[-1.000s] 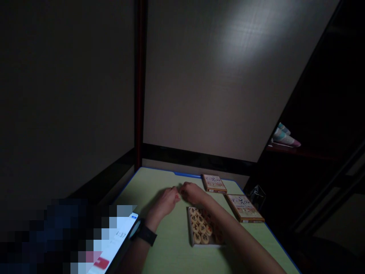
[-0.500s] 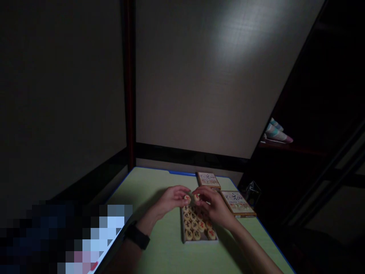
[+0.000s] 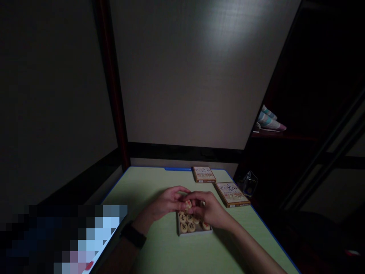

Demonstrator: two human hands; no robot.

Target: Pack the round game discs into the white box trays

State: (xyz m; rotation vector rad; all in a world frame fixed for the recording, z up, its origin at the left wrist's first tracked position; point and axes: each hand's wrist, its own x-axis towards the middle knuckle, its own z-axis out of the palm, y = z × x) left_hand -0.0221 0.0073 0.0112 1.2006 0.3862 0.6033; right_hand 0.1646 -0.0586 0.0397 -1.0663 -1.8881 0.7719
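Note:
Over the far part of a shallow tray (image 3: 195,233), my two hands meet. Thumb and fingers of my left hand (image 3: 168,201) are closed on a round wooden Chinese chess piece (image 3: 188,204) with red marking. My right hand (image 3: 209,209) is closed around the same spot from the right, its fingertips at the piece. Whether a second piece sits in the grip is hidden by the fingers. Inside the tray lie several chess pieces with black characters, such as one piece (image 3: 184,227) at the near left corner, and a red-marked piece (image 3: 206,226) at the near right.
Two flat printed boxes, a smaller-looking one (image 3: 204,174) at the back and another box (image 3: 232,193) at the right edge, lie on the green table (image 3: 162,247). A dark shiny object (image 3: 250,183) stands beyond the right edge. Striped cloth (image 3: 269,120) rests on a shelf.
My hands, each with a piece and slightly apart before, have come together. Only one piece shows between them now. The view has shifted, so the table and boxes appear further left.

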